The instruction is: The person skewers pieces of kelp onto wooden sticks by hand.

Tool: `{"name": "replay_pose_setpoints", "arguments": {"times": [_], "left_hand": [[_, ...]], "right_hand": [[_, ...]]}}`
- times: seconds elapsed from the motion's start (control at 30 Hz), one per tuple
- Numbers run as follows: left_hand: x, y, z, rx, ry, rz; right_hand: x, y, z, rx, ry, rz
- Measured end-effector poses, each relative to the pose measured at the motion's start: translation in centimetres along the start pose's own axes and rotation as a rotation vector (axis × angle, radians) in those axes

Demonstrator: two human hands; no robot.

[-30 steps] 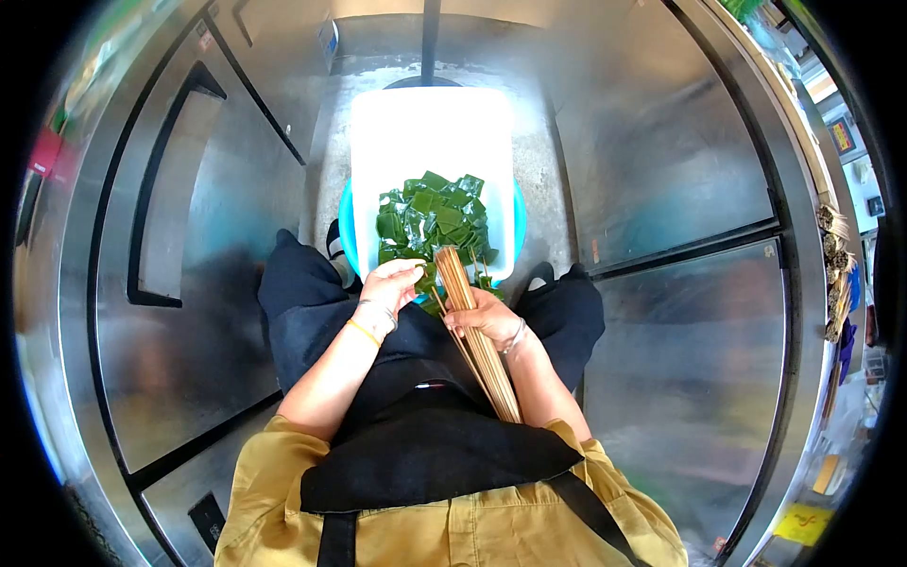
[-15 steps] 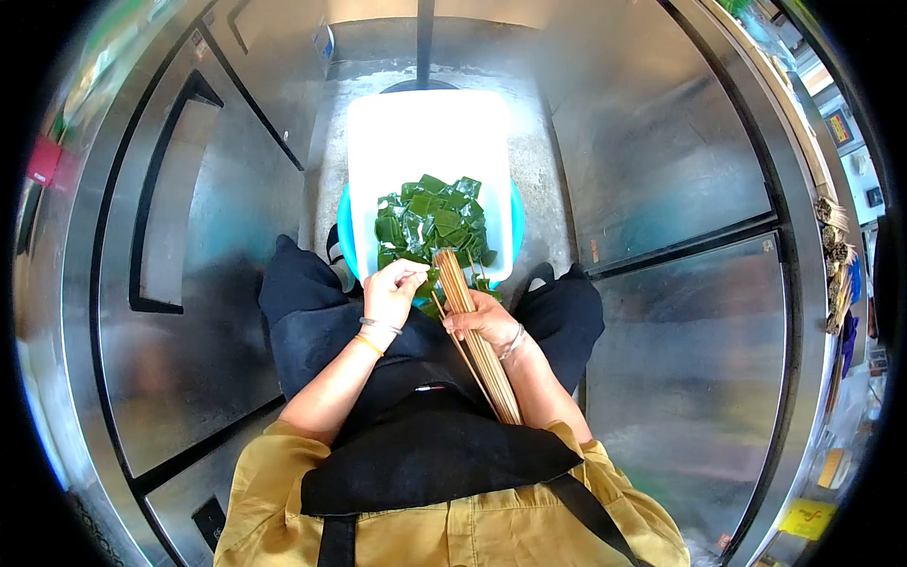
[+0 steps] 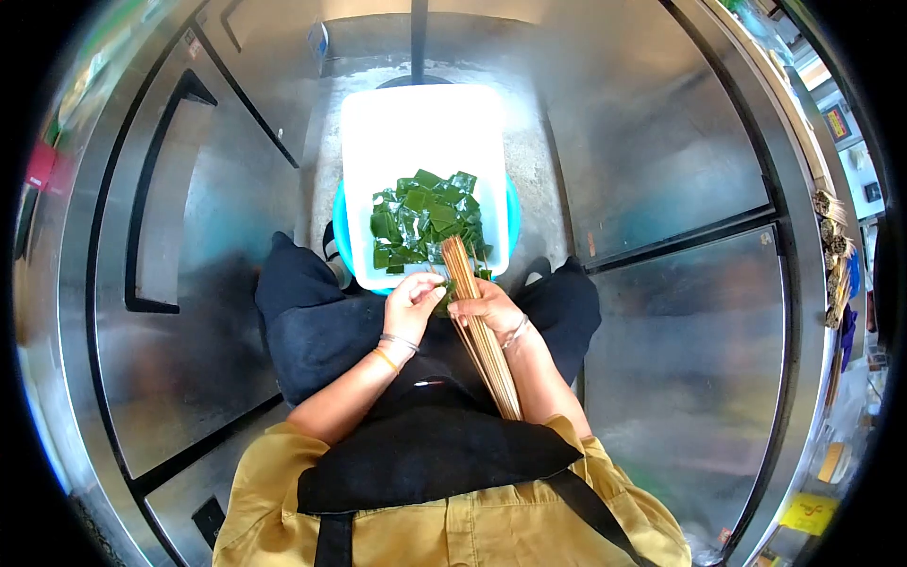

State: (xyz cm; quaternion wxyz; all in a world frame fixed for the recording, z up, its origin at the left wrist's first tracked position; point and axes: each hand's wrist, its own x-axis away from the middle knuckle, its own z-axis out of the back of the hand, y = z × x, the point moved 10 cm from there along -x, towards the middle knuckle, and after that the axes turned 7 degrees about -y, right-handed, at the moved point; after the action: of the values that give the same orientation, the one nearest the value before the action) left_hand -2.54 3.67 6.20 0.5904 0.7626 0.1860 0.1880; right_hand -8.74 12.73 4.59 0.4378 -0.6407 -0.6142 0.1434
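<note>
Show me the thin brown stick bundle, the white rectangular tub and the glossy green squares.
Thin brown stick bundle (image 3: pixel 490 357): head view, lower shafts.
White rectangular tub (image 3: pixel 422 128): head view, bare surface.
Glossy green squares (image 3: pixel 430 215): head view, pile's middle.

The grey floor (image 3: pixel 536 156) carries a turquoise basin (image 3: pixel 341 227); a white tray (image 3: pixel 423 123) sits over it, with flat green pieces (image 3: pixel 430 213) heaped toward its near end.

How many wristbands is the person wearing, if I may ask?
3 visible: a grey band and yellow band by the left hand, a silvery band by the right hand. Others may be hidden.
</note>
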Motion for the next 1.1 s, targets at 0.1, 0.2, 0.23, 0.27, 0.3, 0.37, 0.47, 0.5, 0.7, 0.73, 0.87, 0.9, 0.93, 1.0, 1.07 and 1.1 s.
{"name": "replay_pose_setpoints", "arguments": {"times": [0.1, 0.2, 0.23, 0.27, 0.3, 0.37, 0.47, 0.5, 0.7, 0.73, 0.87, 0.9, 0.93, 1.0, 1.07, 1.1], "left_hand": [[-0.5, -1.4, 0.3, 0.112, -0.006, 0.086], [-0.5, -3.3, 0.4, 0.182, -0.035, 0.221], [-0.4, -4.2, 0.7, 0.155, -0.021, 0.262], [-0.4, -5.0, 0.9, 0.127, -0.008, 0.304], [-0.4, -4.9, 0.7, 0.129, -0.009, 0.302], [-0.4, -5.3, 0.5, 0.026, 0.023, 0.36], [-1.9, -5.7, 0.2, -0.268, 0.008, 0.219], [-2.4, -4.9, -0.3, -0.407, -0.026, 0.148], [-5.1, 0.2, 0.7, -0.972, -0.219, 0.022], [-5.4, 1.5, 1.3, -1.171, -0.23, 0.0], [-6.5, -3.9, 4.2, -1.513, -0.56, 0.39], [-6.8, -3.9, 4.0, -1.523, -0.59, 0.403], [-6.9, -3.9, 4.0, -1.534, -0.624, 0.419], [-6.9, -3.7, 3.8, -1.508, -0.7, 0.365], [-7.0, -3.9, 3.6, -1.483, -0.78, 0.304], [-7.2, -3.9, 3.6, -1.456, -0.772, 0.254]], "right_hand": [[0.0, 0.0, 0.3, 0.014, 0.016, -0.01], [0.3, -0.4, 0.5, 0.059, 0.06, -0.005], [0.8, -0.8, 0.8, 0.073, 0.12, 0.002], [1.3, -1.3, 1.1, 0.086, 0.182, 0.009], [1.7, -1.9, 1.1, 0.105, 0.206, 0.031], [1.9, -2.5, -0.1, 0.039, 0.122, 0.031], [1.8, -2.4, -2.1, -0.094, -0.025, 0.018], [1.7, -2.0, -3.2, -0.196, -0.096, -0.016], [1.5, 0.4, -0.9, -0.372, -0.031, -0.093], [1.4, 0.8, -0.7, -0.374, -0.025, -0.097], [1.3, 0.7, -1.2, -0.342, -0.052, -0.078], [1.4, 0.7, -1.1, -0.351, -0.045, -0.081], [1.4, 0.7, -1.1, -0.363, -0.036, -0.084], [1.5, 0.7, -1.0, -0.377, -0.014, -0.083], [1.5, 0.7, -0.9, -0.392, 0.01, -0.074], [1.5, 0.9, -0.8, -0.388, 0.026, -0.076]]}}
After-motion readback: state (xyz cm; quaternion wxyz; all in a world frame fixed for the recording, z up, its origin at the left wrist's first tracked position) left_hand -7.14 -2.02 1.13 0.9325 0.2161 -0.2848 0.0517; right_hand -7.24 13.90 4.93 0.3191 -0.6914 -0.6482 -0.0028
